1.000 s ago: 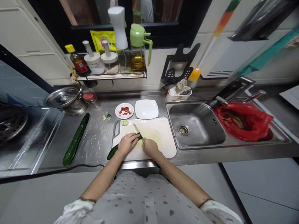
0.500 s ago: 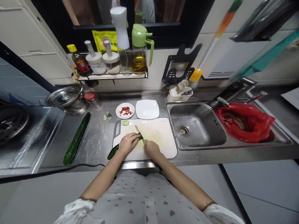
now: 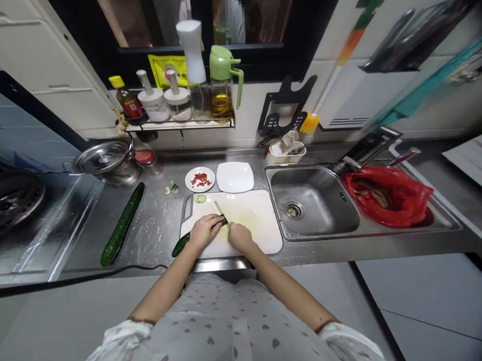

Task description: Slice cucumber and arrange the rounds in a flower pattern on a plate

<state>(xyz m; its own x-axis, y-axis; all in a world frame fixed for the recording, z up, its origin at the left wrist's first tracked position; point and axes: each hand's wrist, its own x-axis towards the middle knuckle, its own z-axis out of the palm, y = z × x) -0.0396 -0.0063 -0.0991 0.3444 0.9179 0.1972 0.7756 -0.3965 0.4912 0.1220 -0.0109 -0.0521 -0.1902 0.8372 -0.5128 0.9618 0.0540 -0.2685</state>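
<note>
My left hand (image 3: pixel 204 232) is closed over a cucumber (image 3: pixel 181 244) on the white cutting board (image 3: pixel 263 222), with the cucumber's dark ends showing on either side of it. My right hand (image 3: pixel 239 237) grips a knife (image 3: pixel 218 207), whose blade lies against the cucumber's right end, close to my left fingertips. Pale cucumber slices (image 3: pixel 200 199) lie at the board's upper left corner. Behind the board are a plate of chopped red pieces (image 3: pixel 200 179) and a white square plate (image 3: pixel 235 177) with nothing on it.
A whole cucumber (image 3: pixel 122 224) lies on the counter at left, near a lidded steel pot (image 3: pixel 108 160) and a red-capped jar (image 3: pixel 148 162). Cucumber scraps (image 3: pixel 171 188) sit behind the board. At right are the sink (image 3: pixel 315 203) and a red plastic bag (image 3: pixel 391 197). Seasonings stand on a rack (image 3: pixel 181 125).
The knife has shifted slightly toward the cucumber's end and my right hand has moved a little left. My left hand keeps its hold. The whole view has shifted slightly.
</note>
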